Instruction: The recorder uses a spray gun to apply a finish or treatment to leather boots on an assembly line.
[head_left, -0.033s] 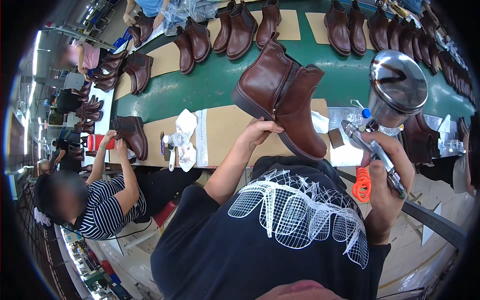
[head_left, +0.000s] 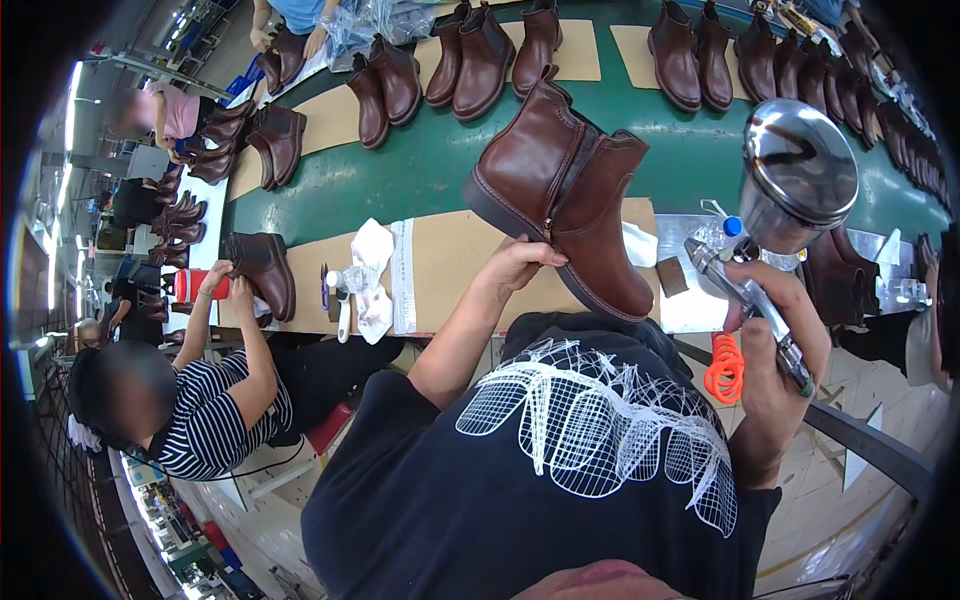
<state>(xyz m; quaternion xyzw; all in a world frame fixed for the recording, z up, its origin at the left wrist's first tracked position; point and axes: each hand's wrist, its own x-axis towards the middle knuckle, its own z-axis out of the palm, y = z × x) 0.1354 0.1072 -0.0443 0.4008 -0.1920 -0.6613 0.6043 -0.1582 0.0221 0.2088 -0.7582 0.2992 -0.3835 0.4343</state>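
A brown leather ankle boot with a side zip is held up over the bench edge, tilted with its toe toward me. My left hand grips it from below, thumb at the bottom of the zip. To the right, my right hand is closed round the handle of a spray gun. A shiny metal cup sits on top of the gun. Its nozzle end points toward the boot, apart from it. An orange coiled hose hangs beside the gun.
Brown boots stand in pairs along the green belt. Cardboard covers the near bench, with white cloths, a clear bottle with a blue cap and a brown block. A co-worker in stripes handles another boot at left.
The spray gun and its metal cup have shifted very slightly to the right. The boot and my left hand look unmoved.
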